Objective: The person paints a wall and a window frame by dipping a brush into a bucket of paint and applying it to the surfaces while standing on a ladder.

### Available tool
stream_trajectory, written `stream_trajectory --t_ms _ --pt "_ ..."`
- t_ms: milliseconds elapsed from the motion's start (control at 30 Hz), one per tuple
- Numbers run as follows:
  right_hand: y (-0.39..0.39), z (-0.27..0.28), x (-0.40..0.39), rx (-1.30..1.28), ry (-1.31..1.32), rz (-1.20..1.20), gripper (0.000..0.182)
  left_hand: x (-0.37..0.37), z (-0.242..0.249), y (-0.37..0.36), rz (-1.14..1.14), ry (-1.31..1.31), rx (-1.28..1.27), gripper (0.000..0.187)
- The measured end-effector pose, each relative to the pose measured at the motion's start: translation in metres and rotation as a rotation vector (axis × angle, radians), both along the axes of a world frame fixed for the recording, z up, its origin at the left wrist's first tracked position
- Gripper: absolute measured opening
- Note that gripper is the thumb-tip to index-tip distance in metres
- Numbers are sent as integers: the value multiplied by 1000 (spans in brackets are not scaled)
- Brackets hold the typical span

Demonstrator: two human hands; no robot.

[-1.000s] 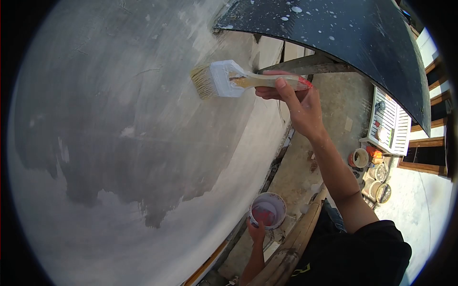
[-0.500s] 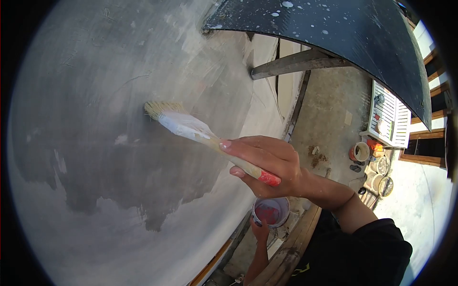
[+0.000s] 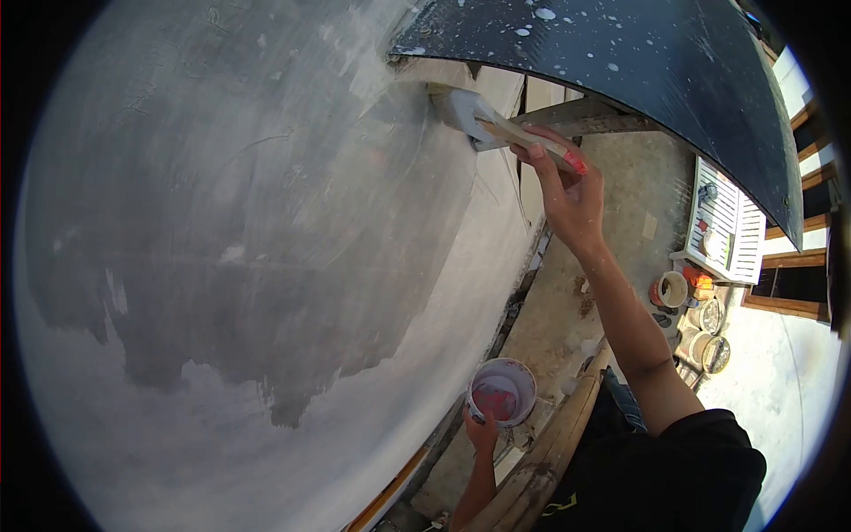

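Note:
In my right hand [image 3: 574, 199] is the light wooden handle of a wide paintbrush [image 3: 505, 130], its end marked red. The bristles touch the grey wall [image 3: 213, 301] just below the corner of a dark, paint-spotted awning [image 3: 620, 71]. White paint coats the brush's ferrule area. Lower down, my left hand [image 3: 481, 433] grips the rim of a small pale bucket [image 3: 530, 383], which holds whitish liquid and something reddish. Darker, wet-looking patches with ragged edges spread over the middle of the wall.
A wooden pole [image 3: 554, 443] runs beside my body. A bracket [image 3: 567, 115] supports the awning close to my right hand. On the ground stand a white slatted bench [image 3: 722, 222], a bucket [image 3: 672, 288] and several other containers [image 3: 709, 350].
My right hand has carried the paintbrush up and to the right, from the middle of the wall to the awning's corner. My left hand still holds the bucket in nearly the same place.

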State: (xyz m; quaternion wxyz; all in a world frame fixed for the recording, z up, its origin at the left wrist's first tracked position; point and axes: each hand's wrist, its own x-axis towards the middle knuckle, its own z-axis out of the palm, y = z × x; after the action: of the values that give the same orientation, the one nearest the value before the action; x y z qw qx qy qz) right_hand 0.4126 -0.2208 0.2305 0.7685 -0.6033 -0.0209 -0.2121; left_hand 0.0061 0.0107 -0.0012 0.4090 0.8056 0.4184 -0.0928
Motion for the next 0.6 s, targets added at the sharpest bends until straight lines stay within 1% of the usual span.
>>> stream_trajectory --t_ms 33,133,233,300,367,433,467,567,600 --pt "0 -2 3 -35 18 -75 31 5 9 -2 31 34 -54 70" --pt "7 -4 10 8 48 -89 31 -1 -3 3 21 11 -64 70" --pt "25 -9 -18 -220 19 -60 32 -3 -1 1 -12 17 -4 71" --pt "32 6 -55 -337 -110 67 30 -2 -3 -1 -32 -8 51 71" --pt "42 3 -98 -302 -252 277 33 -9 -13 3 -43 -36 61 70" --pt "40 -4 -103 -232 -211 467 31 -20 -33 9 -28 -83 29 69" --pt "39 -8 -104 -196 -192 562 29 -21 -32 10 -31 -66 27 69" --pt "27 -24 -79 -189 3 589 27 -21 -29 11 -46 -33 29 70" --pt "25 -30 -69 -90 43 515 26 -21 -26 11 -55 -32 37 70"
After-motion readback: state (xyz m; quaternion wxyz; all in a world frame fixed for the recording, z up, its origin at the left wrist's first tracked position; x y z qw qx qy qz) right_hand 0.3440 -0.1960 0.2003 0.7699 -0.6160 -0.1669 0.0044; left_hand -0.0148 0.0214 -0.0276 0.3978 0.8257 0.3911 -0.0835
